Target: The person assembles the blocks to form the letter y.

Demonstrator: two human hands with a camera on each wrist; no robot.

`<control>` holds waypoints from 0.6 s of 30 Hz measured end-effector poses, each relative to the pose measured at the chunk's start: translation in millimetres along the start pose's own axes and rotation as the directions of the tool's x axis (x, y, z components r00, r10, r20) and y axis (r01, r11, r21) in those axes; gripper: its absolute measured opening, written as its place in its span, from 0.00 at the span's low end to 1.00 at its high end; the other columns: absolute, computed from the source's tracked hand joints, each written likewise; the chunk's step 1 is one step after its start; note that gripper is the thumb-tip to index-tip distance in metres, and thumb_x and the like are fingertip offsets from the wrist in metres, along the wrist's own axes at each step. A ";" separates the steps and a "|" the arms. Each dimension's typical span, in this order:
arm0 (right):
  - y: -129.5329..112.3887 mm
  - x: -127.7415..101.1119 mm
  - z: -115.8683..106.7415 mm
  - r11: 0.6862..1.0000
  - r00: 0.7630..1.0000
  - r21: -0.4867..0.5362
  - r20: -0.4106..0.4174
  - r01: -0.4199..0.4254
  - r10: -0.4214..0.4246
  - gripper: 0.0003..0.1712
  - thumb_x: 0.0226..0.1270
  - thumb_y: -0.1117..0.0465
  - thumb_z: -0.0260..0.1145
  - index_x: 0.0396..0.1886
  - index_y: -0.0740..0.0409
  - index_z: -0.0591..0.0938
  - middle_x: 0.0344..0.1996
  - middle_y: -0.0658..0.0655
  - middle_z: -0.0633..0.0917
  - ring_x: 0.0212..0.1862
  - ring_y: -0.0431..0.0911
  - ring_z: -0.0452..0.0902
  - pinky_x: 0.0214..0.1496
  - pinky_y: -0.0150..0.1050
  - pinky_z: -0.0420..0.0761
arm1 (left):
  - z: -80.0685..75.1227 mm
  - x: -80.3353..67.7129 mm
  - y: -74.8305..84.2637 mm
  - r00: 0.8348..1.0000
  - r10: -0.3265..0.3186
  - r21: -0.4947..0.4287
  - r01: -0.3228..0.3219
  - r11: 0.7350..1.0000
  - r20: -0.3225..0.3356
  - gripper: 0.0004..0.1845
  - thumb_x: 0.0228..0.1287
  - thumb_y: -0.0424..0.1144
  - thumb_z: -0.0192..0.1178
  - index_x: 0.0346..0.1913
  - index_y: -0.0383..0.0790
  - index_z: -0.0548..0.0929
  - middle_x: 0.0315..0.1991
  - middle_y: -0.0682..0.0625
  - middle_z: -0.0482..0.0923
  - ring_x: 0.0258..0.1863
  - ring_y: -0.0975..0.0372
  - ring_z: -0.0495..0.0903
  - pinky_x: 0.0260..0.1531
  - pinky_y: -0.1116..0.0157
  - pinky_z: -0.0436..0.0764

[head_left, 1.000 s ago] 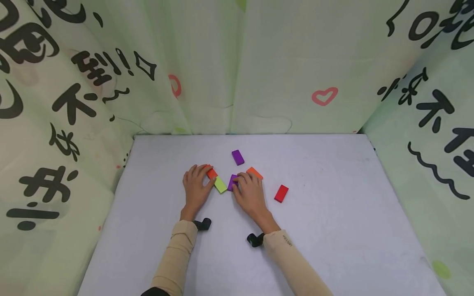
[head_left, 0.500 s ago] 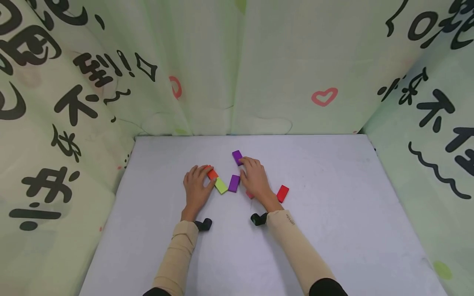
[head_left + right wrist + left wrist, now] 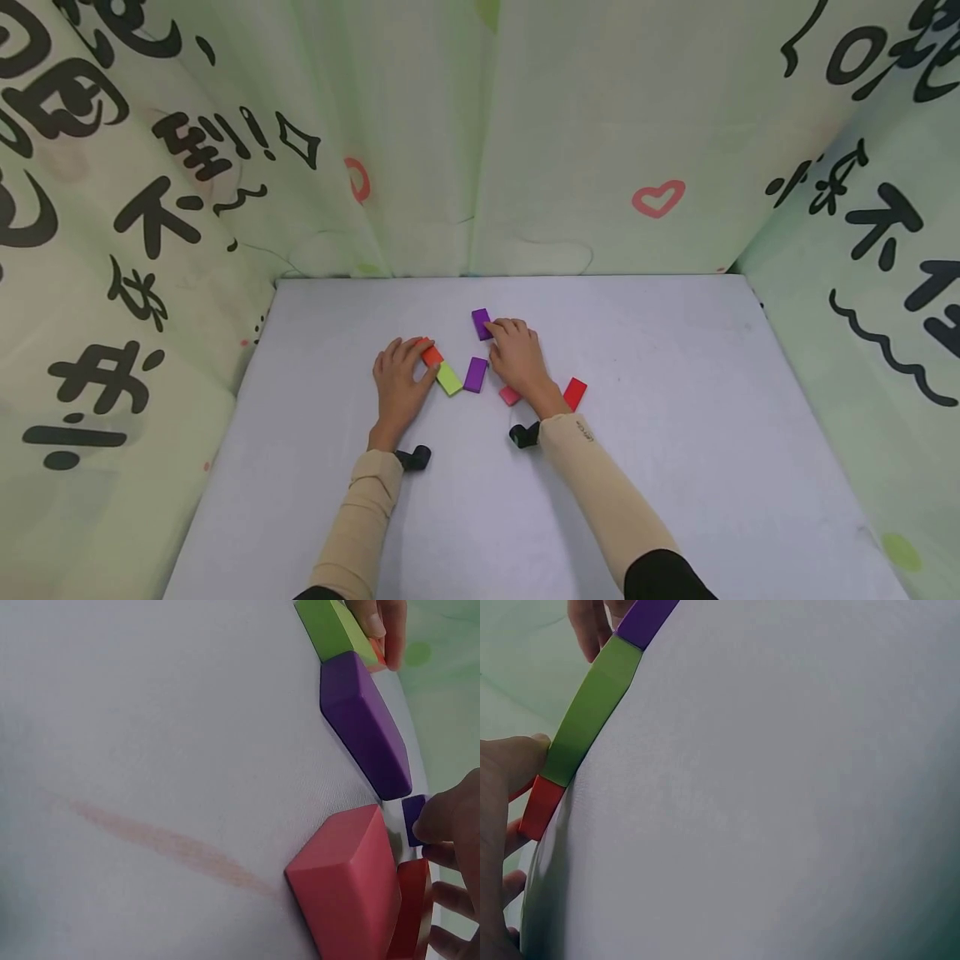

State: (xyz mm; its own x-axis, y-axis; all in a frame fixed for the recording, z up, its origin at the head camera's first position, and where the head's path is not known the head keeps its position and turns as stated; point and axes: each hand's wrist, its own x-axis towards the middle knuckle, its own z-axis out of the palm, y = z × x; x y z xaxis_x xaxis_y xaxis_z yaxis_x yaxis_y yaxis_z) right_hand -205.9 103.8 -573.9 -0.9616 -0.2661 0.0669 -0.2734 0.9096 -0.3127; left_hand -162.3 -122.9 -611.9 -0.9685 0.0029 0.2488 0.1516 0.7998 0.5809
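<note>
your left hand point(image 3: 399, 387) pinches an orange block point(image 3: 432, 356), your right hand point(image 3: 521, 358) a purple block point(image 3: 480, 323); only right wrist shows a reddish block point(image 3: 412, 904), partly hidden by a pink block point(image 3: 349, 881).

Left fingers point(image 3: 415, 345) hold orange-red block point(image 3: 432, 356), green block point(image 3: 450, 380) touching it; right fingers point(image 3: 501, 327) on far purple block point(image 3: 481, 323).

2 purp blks point(image 3: 476, 375), lime blk point(image 3: 449, 379), pink blk point(image 3: 341, 881), wht tbl point(image 3: 750, 467).
</note>
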 end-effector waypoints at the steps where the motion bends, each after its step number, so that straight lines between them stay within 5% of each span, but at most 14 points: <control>1: -0.1 0.1 0.1 1.000 1.000 -0.003 0.001 -0.002 0.002 0.26 0.72 0.58 0.55 0.69 0.51 0.72 0.64 0.56 0.76 0.68 0.56 0.66 0.69 0.57 0.68 | -0.1 0.1 0.4 1.000 -0.001 0.000 0.001 1.000 0.000 0.23 0.66 0.51 0.62 0.63 0.56 0.77 0.66 0.52 0.73 0.74 0.51 0.59 0.72 0.41 0.49; 8: -0.2 5.0 -2.4 0.999 0.999 0.043 -0.029 -0.020 0.021 0.20 0.73 0.55 0.57 0.61 0.51 0.78 0.59 0.56 0.78 0.66 0.57 0.66 0.67 0.56 0.68 | 0.1 0.5 1.5 1.000 0.016 0.002 -0.016 1.000 -0.016 0.23 0.65 0.50 0.63 0.63 0.56 0.78 0.65 0.51 0.74 0.73 0.50 0.60 0.71 0.40 0.50; 18: 5.1 19.7 -5.7 0.997 1.000 0.071 0.028 0.000 -0.002 0.26 0.75 0.49 0.55 0.70 0.46 0.71 0.73 0.51 0.69 0.71 0.57 0.61 0.68 0.59 0.66 | 0.8 0.5 -0.6 1.000 0.003 0.015 -0.003 1.000 -0.007 0.24 0.65 0.50 0.64 0.63 0.57 0.77 0.65 0.52 0.74 0.74 0.51 0.59 0.72 0.41 0.50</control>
State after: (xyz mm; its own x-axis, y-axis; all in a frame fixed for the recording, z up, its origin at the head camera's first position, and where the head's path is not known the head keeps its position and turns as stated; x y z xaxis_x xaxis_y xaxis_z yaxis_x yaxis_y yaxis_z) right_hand -226.4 105.0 -568.8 -0.9602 -0.2763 0.0412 -0.2709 0.8848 -0.3790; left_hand -163.0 -122.9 -612.8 -0.9667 0.0017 0.2558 0.1518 0.8085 0.5685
